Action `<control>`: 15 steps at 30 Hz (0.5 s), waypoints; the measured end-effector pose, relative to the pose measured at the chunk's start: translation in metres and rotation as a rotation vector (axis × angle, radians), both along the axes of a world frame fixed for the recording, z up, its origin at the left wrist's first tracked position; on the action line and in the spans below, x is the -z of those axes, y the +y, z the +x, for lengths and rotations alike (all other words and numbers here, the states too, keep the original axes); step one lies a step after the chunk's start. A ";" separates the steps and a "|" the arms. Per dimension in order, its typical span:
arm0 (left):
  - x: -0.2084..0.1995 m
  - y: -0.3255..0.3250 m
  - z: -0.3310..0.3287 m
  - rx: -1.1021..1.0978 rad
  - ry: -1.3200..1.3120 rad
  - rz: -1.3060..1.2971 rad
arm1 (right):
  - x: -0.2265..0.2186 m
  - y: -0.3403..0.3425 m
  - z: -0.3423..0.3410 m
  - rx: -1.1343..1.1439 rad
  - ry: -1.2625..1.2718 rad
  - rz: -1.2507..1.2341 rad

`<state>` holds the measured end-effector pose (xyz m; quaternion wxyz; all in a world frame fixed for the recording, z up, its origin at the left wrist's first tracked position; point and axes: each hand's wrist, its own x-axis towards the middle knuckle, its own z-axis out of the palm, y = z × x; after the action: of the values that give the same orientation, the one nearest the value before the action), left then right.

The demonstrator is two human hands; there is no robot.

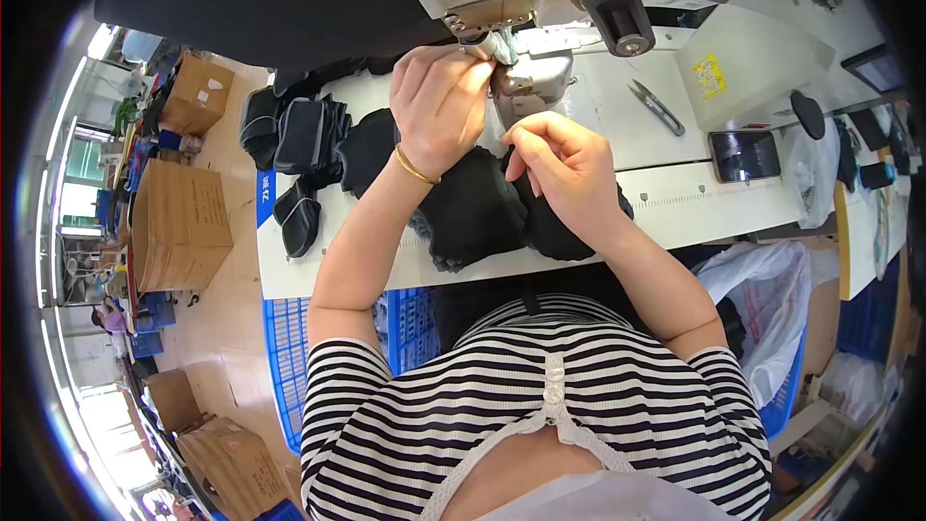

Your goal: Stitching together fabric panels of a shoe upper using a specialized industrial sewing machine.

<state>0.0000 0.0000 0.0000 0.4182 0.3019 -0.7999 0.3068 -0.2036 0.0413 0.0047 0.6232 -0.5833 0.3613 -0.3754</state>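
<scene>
- The left hand [439,101] is shown with fingers curled nearly closed, its fingertips pressed against the presser area of the sewing machine [526,0]; a gold bangle [415,169] is worn at the wrist. Whether fabric is actually pinched between these fingers cannot be told, since the fingertips are turned away from the camera.
- The right hand [569,169] is shown half closed, thumb and forefinger brought together in a pinch on the edge of the black fabric piece [477,207], which lies on the white table [675,203] directly below the machine head and beneath both hands.
- To the person's left on the table, a heap of black pouches [299,140] is stacked, one lying apart nearer the table's front edge.
- To the right, a pair of thread snips [656,106], a dark phone [745,154] and a white box with a yellow label [748,63] are set well apart from the hands.
- Below the table, a blue plastic crate [289,357] and a white plastic bag [772,299] are seen; cardboard boxes [178,227] stand on the floor at far left.
- The needle and stitching point are hidden by the left hand; the fabric's near edge is covered by the forearms and striped shirt [540,405]; the picture's rim is darkened and bent.
</scene>
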 end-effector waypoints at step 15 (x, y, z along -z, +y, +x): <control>0.007 0.014 0.064 -0.426 0.041 0.211 | 0.061 -0.010 -0.044 0.289 0.718 -0.670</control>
<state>0.0643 0.0138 -0.0073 0.3265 0.5121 -0.7370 0.2967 -0.2480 0.0315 -0.0565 0.1804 -0.7873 0.4893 -0.3290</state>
